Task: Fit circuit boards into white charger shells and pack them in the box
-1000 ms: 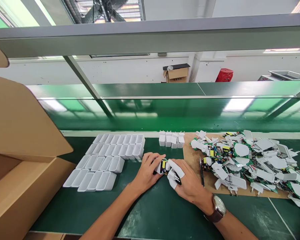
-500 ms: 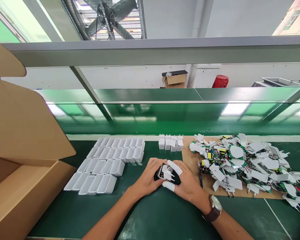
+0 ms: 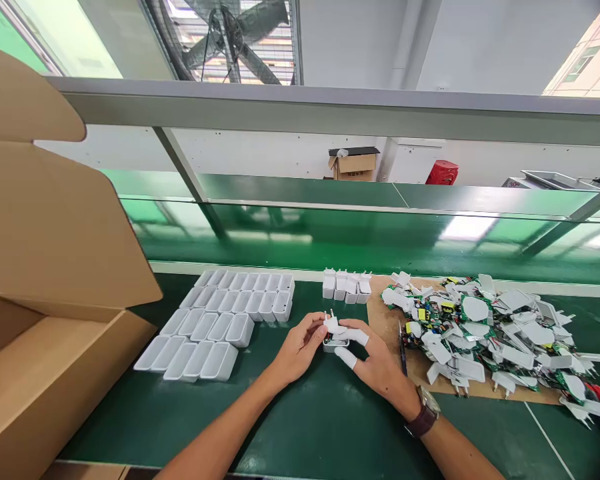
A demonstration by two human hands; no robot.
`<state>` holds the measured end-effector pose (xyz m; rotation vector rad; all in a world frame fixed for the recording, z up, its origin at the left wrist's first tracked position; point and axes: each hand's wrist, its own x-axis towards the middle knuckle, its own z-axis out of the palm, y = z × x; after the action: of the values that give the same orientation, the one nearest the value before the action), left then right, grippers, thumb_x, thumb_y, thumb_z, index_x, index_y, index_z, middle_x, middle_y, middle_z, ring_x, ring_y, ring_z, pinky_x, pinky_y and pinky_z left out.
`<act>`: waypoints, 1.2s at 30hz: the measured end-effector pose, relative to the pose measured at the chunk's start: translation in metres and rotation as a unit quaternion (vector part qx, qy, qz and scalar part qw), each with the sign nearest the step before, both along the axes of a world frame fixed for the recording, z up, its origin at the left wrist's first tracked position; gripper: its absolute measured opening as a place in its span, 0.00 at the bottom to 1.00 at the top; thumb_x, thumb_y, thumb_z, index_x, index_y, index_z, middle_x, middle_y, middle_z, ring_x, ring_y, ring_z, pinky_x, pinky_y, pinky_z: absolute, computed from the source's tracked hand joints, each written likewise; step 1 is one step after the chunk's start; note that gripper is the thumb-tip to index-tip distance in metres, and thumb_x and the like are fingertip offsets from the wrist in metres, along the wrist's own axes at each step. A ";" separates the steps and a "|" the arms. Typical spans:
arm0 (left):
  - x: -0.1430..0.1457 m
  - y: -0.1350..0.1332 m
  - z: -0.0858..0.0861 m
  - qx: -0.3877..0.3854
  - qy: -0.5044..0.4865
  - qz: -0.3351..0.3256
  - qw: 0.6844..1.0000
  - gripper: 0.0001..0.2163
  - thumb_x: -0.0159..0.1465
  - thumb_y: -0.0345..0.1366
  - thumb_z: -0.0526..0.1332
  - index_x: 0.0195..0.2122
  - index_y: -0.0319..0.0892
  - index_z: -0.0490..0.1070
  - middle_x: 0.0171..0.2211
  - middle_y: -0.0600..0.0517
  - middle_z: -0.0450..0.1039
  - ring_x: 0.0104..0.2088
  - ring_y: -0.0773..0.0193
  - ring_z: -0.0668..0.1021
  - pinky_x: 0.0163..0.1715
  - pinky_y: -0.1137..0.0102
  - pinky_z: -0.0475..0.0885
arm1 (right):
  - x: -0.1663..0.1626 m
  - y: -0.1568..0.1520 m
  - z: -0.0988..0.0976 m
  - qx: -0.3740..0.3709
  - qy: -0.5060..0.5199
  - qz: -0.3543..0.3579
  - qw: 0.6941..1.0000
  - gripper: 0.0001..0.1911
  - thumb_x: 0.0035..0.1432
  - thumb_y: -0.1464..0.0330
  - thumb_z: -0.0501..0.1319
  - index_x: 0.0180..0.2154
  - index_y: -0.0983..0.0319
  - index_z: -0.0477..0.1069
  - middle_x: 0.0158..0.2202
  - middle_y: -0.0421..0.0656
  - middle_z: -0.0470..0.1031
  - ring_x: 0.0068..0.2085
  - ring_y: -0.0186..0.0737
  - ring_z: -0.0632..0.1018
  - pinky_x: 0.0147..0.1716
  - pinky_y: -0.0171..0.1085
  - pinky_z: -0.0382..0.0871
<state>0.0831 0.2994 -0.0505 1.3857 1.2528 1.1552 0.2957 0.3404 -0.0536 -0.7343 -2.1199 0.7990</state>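
Observation:
In the middle of the green bench, both hands meet at a small white plug adapter (image 3: 333, 329) with its prongs pointing up. Its pronged cover sits tilted over an open white housing (image 3: 335, 345). My left hand (image 3: 300, 347) pinches the left side of the cover between thumb and fingers. From the right, my right hand (image 3: 377, 363) has its index finger, in a white finger cot, against the adapter. The right thumb, also in a white cot, lies just below the housing. Fingers partly hide where the two parts meet.
Rows of white housings (image 3: 220, 327) lie to the left, beside a big open cardboard box (image 3: 70, 373). Several pronged white adapters (image 3: 347, 287) stand behind my hands. A pile of circuit boards with white covers (image 3: 485, 327) covers a brown board (image 3: 415, 373) on the right, near dark tweezers (image 3: 403, 347).
The adapter has turned from lying slanted between both hands to prongs up, low over the bench. My right fingers have loosened and spread around it. The camera view has shifted slightly.

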 end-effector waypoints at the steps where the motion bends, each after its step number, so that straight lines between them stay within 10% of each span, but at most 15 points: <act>1: 0.000 -0.001 0.000 0.003 -0.001 0.000 1.000 0.20 0.73 0.53 0.55 0.56 0.44 0.71 0.52 0.44 0.80 0.48 0.55 0.82 0.50 0.60 0.78 | 0.001 0.000 0.002 0.021 -0.018 0.026 0.999 0.16 0.69 0.68 0.62 0.57 0.55 0.72 0.60 0.49 0.73 0.58 0.47 0.78 0.59 0.47 0.75; 14: -0.002 -0.008 -0.012 0.185 0.095 -0.060 0.976 0.52 0.64 0.44 0.71 0.76 0.54 0.31 0.72 0.38 0.59 0.71 0.46 0.66 0.69 0.46 0.63 | 0.003 0.006 -0.005 0.123 -0.043 0.020 0.991 0.23 0.68 0.74 0.59 0.61 0.53 0.70 0.52 0.49 0.77 0.47 0.47 0.82 0.44 0.43 0.81; 21: 0.000 -0.007 -0.013 0.195 0.140 -0.020 0.971 0.50 0.64 0.46 0.71 0.76 0.54 0.36 0.67 0.38 0.68 0.65 0.47 0.73 0.63 0.47 0.72 | 0.003 0.007 -0.014 0.126 -0.069 0.031 0.989 0.22 0.65 0.76 0.58 0.59 0.58 0.68 0.51 0.52 0.77 0.47 0.49 0.81 0.44 0.45 0.81; 28: -0.003 0.000 -0.006 0.366 0.212 -0.017 0.906 0.41 0.66 0.43 0.70 0.74 0.49 0.50 0.65 0.35 0.66 0.66 0.43 0.71 0.61 0.46 0.72 | 0.004 0.006 -0.012 0.129 -0.089 0.055 0.986 0.24 0.67 0.75 0.57 0.63 0.59 0.65 0.51 0.53 0.77 0.49 0.51 0.81 0.45 0.48 0.81; 36: -0.001 -0.002 0.001 0.330 0.237 0.071 0.911 0.16 0.68 0.27 0.63 0.57 0.45 0.72 0.46 0.46 0.72 0.43 0.60 0.79 0.42 0.65 0.79 | 0.000 0.001 0.000 0.113 -0.082 0.027 0.990 0.16 0.73 0.68 0.58 0.60 0.56 0.67 0.52 0.49 0.79 0.49 0.47 0.82 0.48 0.45 0.81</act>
<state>0.0821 0.2971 -0.0493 2.2109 1.3663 1.4799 0.2954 0.3417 -0.0541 -0.6422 -2.3402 0.5293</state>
